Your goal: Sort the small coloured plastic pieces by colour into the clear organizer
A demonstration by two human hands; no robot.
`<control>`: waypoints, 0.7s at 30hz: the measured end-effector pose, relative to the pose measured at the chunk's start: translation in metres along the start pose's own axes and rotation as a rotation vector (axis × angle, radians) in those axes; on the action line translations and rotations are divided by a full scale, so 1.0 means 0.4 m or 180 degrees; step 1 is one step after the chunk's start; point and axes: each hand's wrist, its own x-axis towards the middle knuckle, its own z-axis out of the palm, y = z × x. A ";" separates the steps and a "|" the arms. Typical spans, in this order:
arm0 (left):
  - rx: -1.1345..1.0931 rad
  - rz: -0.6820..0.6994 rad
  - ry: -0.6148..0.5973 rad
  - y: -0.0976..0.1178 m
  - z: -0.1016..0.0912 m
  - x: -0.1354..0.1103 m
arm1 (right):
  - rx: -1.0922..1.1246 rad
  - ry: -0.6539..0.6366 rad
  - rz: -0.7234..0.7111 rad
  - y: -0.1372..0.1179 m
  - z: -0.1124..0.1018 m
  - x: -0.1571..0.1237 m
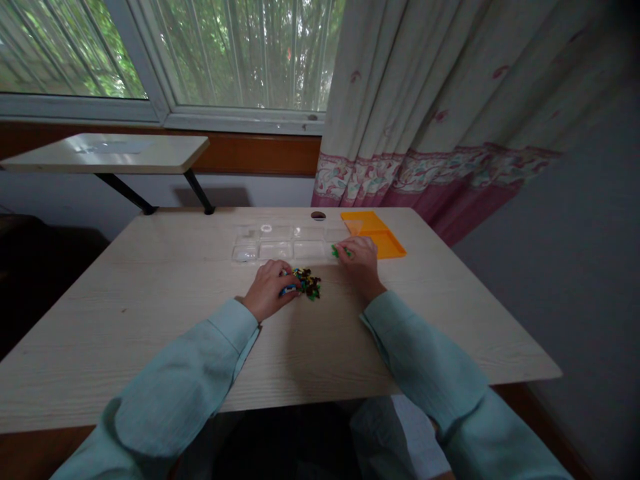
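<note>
A pile of small coloured pieces [311, 285], brown, yellow, green and blue, lies on the table. At its left side my left hand [269, 288] curls its fingers and thumb around some blue pieces [289, 290]. My right hand [361, 261] is over the right end of a clear compartment tray [276, 251], fingers pinched together. Small green pieces [335, 251] show at its fingertips; whether some rest in the compartment below, I cannot tell. The exact kind of the pieces is too small to make out.
An orange open case or lid [389, 245] lies behind my right hand, beside the tray. The wooden table [165, 320] has a round cable hole [318, 215] near its back edge. A raised shelf [115, 153] stands at the back left. A curtain [400, 133] hangs behind.
</note>
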 end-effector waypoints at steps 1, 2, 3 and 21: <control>0.0003 -0.0011 0.0008 0.000 0.001 0.000 | 0.0000 -0.0011 -0.0018 0.000 0.000 0.000; 0.0006 -0.0025 0.0017 -0.001 0.002 0.000 | 0.0000 -0.0017 -0.0031 -0.001 0.000 0.000; 0.0005 -0.0039 0.0032 -0.001 0.002 -0.001 | -0.0001 -0.0023 -0.0038 -0.001 0.000 0.000; -0.1333 -0.0713 0.0946 -0.033 0.020 0.012 | 0.0600 -0.0162 -0.0859 -0.106 -0.026 -0.030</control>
